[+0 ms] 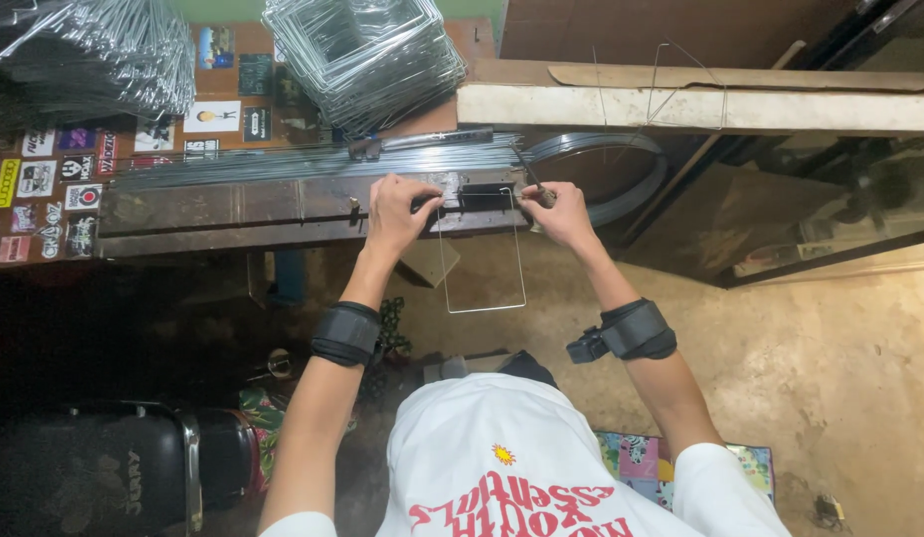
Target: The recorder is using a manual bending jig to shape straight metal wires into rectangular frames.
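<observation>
A bench [183, 214] spans the upper left, with a bending jig [487, 194] at its front edge near the right end. 2 stacks of bent wire frames [367, 55] sit along the far edge. A wire frame [482, 268] hangs from the jig, below both hands. The left hand [397, 214] closes on its left top end; the right hand [556, 214] pinches the right end.

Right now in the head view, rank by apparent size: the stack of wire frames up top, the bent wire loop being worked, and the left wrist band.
1. stack of wire frames
2. bent wire loop
3. left wrist band
</observation>
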